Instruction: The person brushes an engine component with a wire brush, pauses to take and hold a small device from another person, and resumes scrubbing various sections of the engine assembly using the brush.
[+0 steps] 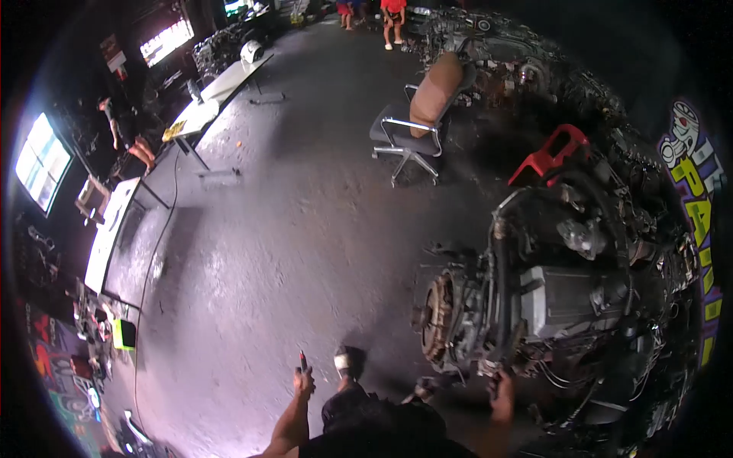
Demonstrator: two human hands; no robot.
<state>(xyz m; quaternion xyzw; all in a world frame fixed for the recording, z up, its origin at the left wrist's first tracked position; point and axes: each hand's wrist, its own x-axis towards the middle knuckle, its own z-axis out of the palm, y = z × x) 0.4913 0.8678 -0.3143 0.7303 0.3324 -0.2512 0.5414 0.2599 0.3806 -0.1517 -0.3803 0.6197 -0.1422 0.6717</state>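
My left hand [304, 381] is closed around a slim red-and-black tool [303, 359], held upright over the floor; its exact kind is too small to make out. On the other side, my right hand [502, 388] is at the lower front edge of a large engine [569, 294]. Its fingers are curled at a dark part there, and what they grip is hidden in shadow. A rusty round pulley or wheel [439, 317] faces left on the engine's end. A thick dark hose [501, 275] runs along its near end.
Beyond the engine stand a red plastic chair [561, 156] and an office chair [412, 137] with a brown cushion. Long tables [229, 82] line the left side, where a person [122, 133] stands. A cable [156, 248] crosses the floor. More engine parts [489, 34] are piled behind.
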